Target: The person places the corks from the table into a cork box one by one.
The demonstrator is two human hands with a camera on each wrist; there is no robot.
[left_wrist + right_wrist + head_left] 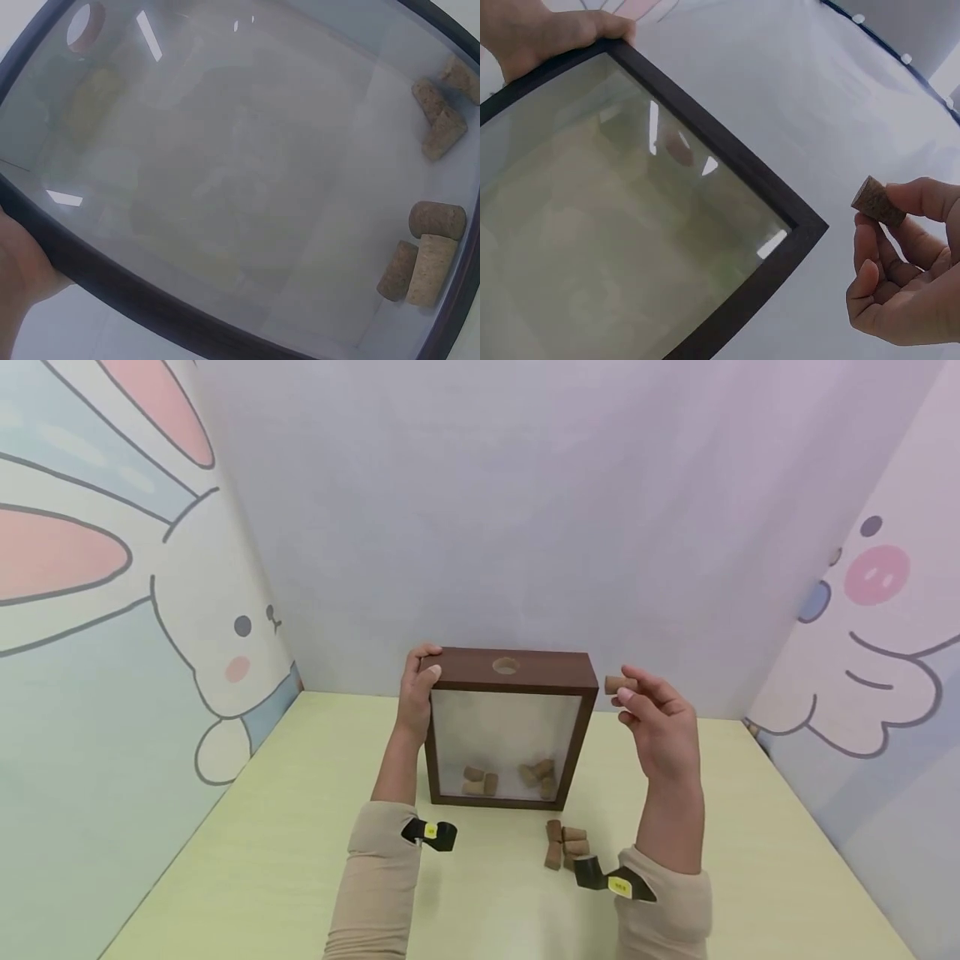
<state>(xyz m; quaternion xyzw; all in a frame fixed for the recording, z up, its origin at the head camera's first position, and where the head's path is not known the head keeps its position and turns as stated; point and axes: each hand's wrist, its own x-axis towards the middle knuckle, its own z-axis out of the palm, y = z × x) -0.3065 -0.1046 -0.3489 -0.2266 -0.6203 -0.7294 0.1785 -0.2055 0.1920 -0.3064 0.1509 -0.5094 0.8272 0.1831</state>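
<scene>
A dark brown wooden shadow box [517,670] with a clear front stands upright on the table, a round hole [506,666] in its top face. My left hand [417,693] grips its upper left corner, thumb on the front edge and fingers over the top. To the right of the box, my right hand [662,727] pinches a cork [878,202] between thumb and fingers, level with the box top and apart from it. Inside, several corks [433,266] lie at the bottom in two groups, left and right.
Several loose corks [553,843] lie on the pale yellow-green table [247,860] in front of the box, near my right forearm. A plain pale curtain [480,527] hangs behind. Panels with a cartoon rabbit [202,635] and a cartoon pig [840,668] flank the table.
</scene>
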